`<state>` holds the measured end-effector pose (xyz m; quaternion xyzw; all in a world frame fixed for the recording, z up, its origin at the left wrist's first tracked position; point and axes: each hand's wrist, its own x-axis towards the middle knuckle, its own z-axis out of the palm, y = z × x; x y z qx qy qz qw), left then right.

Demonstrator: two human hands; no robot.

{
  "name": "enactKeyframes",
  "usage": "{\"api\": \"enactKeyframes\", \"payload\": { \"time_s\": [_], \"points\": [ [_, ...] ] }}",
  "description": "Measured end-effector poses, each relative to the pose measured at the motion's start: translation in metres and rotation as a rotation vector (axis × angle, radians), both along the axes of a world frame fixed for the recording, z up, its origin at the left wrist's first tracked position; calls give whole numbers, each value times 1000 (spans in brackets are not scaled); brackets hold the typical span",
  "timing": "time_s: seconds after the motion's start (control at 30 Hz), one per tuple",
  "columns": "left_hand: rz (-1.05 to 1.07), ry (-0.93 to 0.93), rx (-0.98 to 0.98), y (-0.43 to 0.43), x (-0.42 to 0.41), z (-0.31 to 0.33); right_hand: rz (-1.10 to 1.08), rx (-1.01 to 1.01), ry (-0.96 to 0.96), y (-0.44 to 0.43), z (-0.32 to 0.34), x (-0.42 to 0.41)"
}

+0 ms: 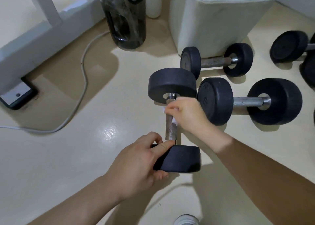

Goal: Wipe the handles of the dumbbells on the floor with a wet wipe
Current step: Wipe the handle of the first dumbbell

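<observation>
A black dumbbell [172,84] lies on the cream floor pointing away from me, its knurled steel handle [170,131] in the middle of the view. My right hand [185,113] is closed around the upper part of that handle with a white wet wipe [174,120] pressed against the steel. My left hand [136,163] grips the near black head [182,158] from the left side. Two more dumbbells lie crosswise to the right: a larger one [247,101] and a smaller one [216,62] with a dull, rusty-looking handle.
Another dumbbell [289,45] sits at the far right edge. A dark water jug [126,18], a white bottle [153,1] and a white bin [216,16] stand behind. A cable [81,91] snakes across the floor left, past a phone [18,95]. A shoe tip [186,219] shows below.
</observation>
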<state>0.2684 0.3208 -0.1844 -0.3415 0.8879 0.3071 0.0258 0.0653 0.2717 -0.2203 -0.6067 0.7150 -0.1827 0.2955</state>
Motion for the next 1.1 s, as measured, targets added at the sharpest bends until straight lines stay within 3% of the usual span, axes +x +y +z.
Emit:
{"api": "enactKeyframes", "payload": {
  "time_s": [0.07,0.23,0.33,0.4,0.5,0.7,0.77,0.83,0.97,1.03,1.1],
  "points": [
    [10,-22,-3,-2,4,3,-108,-56,-53,-10,-4,0],
    [35,-88,-5,-6,15,9,94,81,-226,30,-4,8],
    [51,-147,6,-9,20,11,-171,-117,-320,-4,-10,9],
    [47,-192,4,-13,23,14,-235,-127,-396,0,-10,16],
    [26,-278,-46,-12,26,17,-65,31,-462,33,-12,24],
    [-102,-172,-276,-4,15,23,-292,-175,-397,-12,-22,28],
    [-129,-173,-294,-4,13,23,-159,-18,-515,9,-23,27],
    [-119,-202,-284,-7,17,23,7,103,-435,28,-18,33],
    [-86,-228,-203,-14,27,24,-266,-140,-455,-18,-20,46],
    [-57,-219,-177,-16,35,22,-195,-114,-448,-16,-22,49],
    [-23,-235,-125,-17,44,24,22,48,-434,9,-21,54]
  ]
}}
